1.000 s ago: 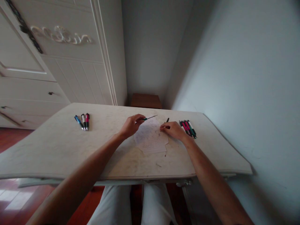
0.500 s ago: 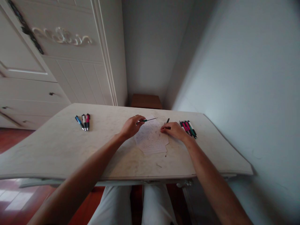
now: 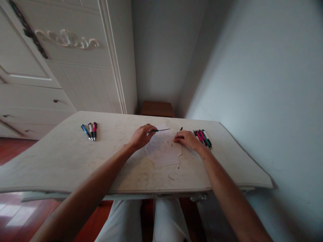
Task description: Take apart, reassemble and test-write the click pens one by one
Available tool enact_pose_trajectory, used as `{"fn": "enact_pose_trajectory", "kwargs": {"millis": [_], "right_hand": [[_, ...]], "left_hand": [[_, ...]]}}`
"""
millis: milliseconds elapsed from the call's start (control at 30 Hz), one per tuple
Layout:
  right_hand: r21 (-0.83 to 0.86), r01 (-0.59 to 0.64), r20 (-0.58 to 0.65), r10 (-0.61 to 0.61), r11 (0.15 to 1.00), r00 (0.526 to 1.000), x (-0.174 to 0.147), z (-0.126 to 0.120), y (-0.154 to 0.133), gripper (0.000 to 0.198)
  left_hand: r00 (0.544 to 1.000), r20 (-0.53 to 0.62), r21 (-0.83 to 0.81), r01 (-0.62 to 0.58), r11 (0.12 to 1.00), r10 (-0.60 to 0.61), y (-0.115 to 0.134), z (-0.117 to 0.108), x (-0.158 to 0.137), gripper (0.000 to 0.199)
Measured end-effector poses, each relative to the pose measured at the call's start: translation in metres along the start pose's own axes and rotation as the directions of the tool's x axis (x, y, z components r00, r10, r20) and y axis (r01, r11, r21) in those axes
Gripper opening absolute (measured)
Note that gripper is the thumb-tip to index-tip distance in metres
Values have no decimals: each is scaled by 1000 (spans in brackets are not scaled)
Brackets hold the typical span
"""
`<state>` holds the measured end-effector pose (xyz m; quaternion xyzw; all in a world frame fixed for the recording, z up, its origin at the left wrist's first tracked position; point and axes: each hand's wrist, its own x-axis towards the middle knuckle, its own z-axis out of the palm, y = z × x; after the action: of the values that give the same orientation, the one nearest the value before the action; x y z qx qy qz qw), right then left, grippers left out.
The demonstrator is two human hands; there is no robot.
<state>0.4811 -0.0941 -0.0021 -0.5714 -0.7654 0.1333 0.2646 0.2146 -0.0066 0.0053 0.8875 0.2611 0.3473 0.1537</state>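
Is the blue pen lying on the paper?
No, the blue pen lies on the table, far left of the paper.

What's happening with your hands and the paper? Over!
Left hand: holding slim dark object over paper. Right hand: at paper's right side, grip unclear. Paper: lying on table, partly hidden by right hand.

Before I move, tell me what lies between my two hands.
In the head view, marked paper lies between them; the slim green-and-dark piece held in your left hand juts out over it toward your right hand.

Wide gap between three pens [image 3: 91, 129], left hand [image 3: 140, 136]; pen row [image 3: 201, 136] hems right hand [image 3: 186, 138].
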Motion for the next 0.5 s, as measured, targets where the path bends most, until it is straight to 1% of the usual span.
{"fn": "enact_pose_trajectory", "kwargs": {"millis": [67,133,233,267,367,500], "right_hand": [[-18,21,-31,-22,1000,999,1,0,-2,11],[-15,34,-118,-35,999,992,2,-1,-5,13],[56,5,-249,9,998,968,2,-3,-12,16],[91,-13,-266,37,996,963,2,-3,-14,16],[154,-43,-249,81,987,965,1,-2,-19,18],[143,-8,-253,45,990,966,1,3,-23,18]], "left_hand": [[1000,6,-1,-4,1000,5,0,0,0,16],[1000,9,5,-6,1000,6,0,0,0,17],[1000,15,33,-10,999,10,0,0,0,18],[1000,19,43,-12,999,12,1,-1,0,18],[999,31,65,-25,998,23,4,-2,0,18],[998,58,76,-34,997,30,7,-2,0,18]]}}
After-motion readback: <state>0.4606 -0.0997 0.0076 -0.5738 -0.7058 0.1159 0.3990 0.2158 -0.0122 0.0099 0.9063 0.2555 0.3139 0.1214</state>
